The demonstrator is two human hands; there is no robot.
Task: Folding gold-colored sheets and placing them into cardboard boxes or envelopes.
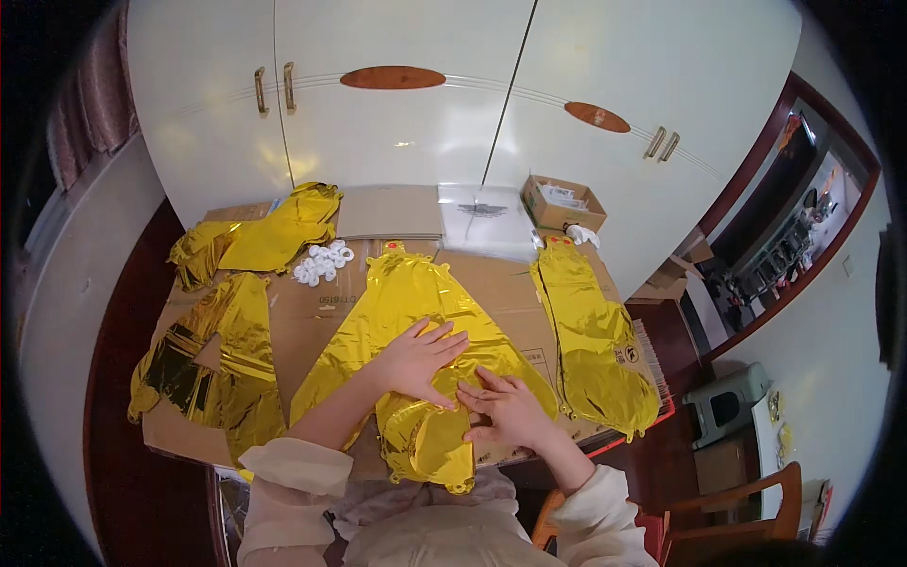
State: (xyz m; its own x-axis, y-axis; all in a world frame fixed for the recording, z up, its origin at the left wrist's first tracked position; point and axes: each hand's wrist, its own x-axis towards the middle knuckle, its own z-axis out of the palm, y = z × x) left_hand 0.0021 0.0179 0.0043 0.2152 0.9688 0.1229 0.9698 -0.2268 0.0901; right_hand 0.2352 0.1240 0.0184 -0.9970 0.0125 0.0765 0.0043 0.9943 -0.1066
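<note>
Both hands lie open and flat, gripping nothing: the left hand (419, 359) and right hand (507, 408) press on a gold foil balloon (406, 302) spread mid-table on cardboard (312, 326). More foil balloons lie right (595, 350) and left (217, 359); white rings (321, 265) sit behind.

Home room used as craft spot: white wardrobe (397, 104) with brass handles, curtain (90, 104) at left, wooden chair (746, 506), cardboard-covered table (312, 312), doorway (784, 227) into cluttered next room.
</note>
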